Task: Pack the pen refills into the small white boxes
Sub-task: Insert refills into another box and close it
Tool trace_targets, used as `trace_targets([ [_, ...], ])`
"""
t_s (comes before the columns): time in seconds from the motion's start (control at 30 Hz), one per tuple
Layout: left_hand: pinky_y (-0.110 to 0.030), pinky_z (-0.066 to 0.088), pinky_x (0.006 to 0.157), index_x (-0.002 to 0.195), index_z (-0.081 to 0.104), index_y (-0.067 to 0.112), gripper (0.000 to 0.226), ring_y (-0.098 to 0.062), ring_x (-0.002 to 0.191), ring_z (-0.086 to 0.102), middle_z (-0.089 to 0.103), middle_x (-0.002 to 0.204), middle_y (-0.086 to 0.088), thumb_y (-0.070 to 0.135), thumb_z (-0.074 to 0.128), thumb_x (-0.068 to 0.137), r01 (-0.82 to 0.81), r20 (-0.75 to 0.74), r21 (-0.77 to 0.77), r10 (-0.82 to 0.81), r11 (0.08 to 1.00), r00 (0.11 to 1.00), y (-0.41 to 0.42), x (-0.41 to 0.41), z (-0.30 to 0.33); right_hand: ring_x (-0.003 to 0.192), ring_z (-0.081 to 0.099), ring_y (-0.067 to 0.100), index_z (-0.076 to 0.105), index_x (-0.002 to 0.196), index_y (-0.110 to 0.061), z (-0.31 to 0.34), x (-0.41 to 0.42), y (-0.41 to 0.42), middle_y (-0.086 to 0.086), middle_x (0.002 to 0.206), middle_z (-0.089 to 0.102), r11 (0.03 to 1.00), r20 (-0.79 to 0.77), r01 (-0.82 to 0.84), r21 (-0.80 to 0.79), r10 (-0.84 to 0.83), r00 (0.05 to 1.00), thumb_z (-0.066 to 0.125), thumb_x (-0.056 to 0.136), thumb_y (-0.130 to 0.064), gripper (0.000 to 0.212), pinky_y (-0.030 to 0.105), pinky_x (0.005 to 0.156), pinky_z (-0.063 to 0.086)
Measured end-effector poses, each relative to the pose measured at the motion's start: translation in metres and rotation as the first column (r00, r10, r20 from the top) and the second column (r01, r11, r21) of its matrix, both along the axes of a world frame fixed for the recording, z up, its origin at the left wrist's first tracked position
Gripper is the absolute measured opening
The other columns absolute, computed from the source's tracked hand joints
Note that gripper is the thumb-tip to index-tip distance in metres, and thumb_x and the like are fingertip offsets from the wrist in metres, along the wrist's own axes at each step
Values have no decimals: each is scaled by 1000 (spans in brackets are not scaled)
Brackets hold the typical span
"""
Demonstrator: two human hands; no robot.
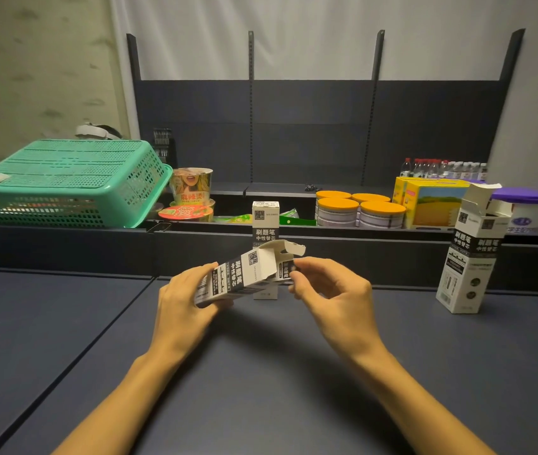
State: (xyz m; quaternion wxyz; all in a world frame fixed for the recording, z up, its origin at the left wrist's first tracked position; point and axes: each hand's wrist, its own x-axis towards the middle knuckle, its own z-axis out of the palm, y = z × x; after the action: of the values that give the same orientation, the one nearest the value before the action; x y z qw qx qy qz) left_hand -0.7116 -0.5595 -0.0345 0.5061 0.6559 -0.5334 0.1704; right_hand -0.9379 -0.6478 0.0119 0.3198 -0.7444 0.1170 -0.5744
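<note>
Two hands over desk centre: left hand (185,300) grips white box (244,274), long axis tilted up-right, open end w/ flap facing right hand (330,290), which pinches refills (289,269) at its mouth.

I hold one white-and-black box (244,277) tilted, its top flap open, a dark refill pack (289,269) at its mouth. A shut box (265,224) stands upright behind it. Another box (471,254) stands open, far right.
</note>
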Motion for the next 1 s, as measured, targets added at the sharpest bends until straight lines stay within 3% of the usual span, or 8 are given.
trace_targets([
  [0.1,-50,47,89,124,60,24,67,-12,105,56,59,115,15,55,69,65,9,4,-3,-9,1000,1000,1,-2,1,87,66,6,72,107,-10,-1,2,-1,-3,98,70,978,-39,74,-193,-83,996,67,86,-13,22,17,75,54],
  [0.17,-49,48,89,124,60,23,68,-12,106,56,60,116,12,58,66,65,12,12,9,-12,1000,1000,1,-2,1,90,64,5,71,108,-8,-1,3,-1,0,100,69,961,-51,95,-261,-112,992,66,87,-12,23,16,76,53],
  [0.23,-50,47,90,125,59,24,69,-13,107,57,62,118,9,58,65,66,15,7,18,-15,1000,1000,1,-3,0,91,64,5,70,111,-9,-1,4,-1,0,102,69,963,-53,87,-255,-103,993,68,87,-10,24,16,76,53],
  [0.33,-49,47,91,125,59,25,68,-12,107,56,62,118,10,58,66,66,22,-7,19,-22,1000,1000,1,-5,1,91,67,6,65,113,-16,0,6,0,-8,101,70,996,-44,45,-83,-48,998,73,84,-9,31,16,77,54],
  [0.47,-49,47,91,125,59,25,68,-11,107,56,60,117,13,56,69,65,28,-19,18,-27,999,999,1,-8,2,85,70,12,71,104,-20,-2,9,-3,-7,96,73,999,-42,33,26,-32,999,75,82,-13,23,30,76,59],
  [0.63,-47,46,92,125,59,25,69,-11,107,55,60,117,13,53,72,64,19,-31,24,-18,1000,999,1,-9,1,81,61,4,74,105,-14,-2,10,-4,-4,94,66,983,-127,62,-172,-85,988,68,86,-15,21,12,66,48],
  [0.77,-47,46,91,124,60,25,68,-11,106,56,60,116,14,55,70,64,18,-52,17,-17,1000,998,2,-8,1,89,53,6,66,116,-28,-2,11,-1,-3,101,57,972,-251,30,-234,-91,964,62,86,-22,31,17,63,49],
  [1.0,-47,48,89,124,60,25,69,-13,103,60,63,114,12,60,68,64,34,-95,5,-33,999,995,8,-10,2,73,55,7,68,108,-11,6,-11,-3,-1,94,56,918,-142,176,-354,-239,961,66,83,-16,25,11,62,45],
])
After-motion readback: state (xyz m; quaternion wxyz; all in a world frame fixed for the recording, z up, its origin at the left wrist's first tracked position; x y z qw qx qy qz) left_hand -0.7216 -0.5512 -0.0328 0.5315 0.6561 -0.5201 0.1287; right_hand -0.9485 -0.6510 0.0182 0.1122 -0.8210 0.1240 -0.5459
